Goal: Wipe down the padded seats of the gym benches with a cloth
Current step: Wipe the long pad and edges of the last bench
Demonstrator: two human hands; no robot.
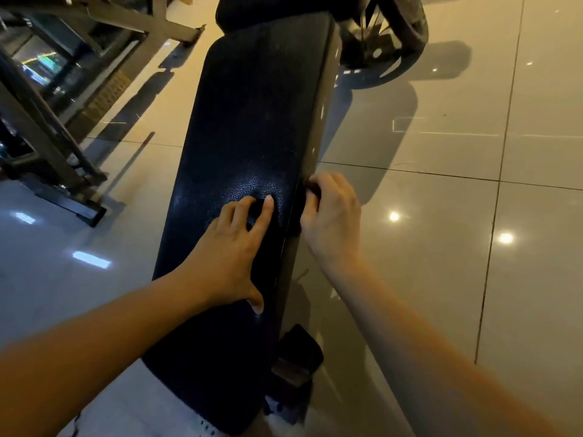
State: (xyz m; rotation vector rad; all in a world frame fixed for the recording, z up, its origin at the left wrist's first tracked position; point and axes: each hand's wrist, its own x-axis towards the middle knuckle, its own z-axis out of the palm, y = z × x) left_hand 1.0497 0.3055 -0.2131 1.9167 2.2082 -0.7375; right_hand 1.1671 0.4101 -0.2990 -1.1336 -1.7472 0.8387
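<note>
One bench [252, 121], left hand [233, 253], right hand [331, 222]

No readable text, label, brand or number shows anywhere; surfaces bear none.

Open floor [441, 279] right of bench [252, 121]; rack frame [47, 130] left

Gym: padded bench [252, 152], steel rack frame [47, 127], wheeled machine [400, 29] on glossy tiled floor [473, 247].
</note>
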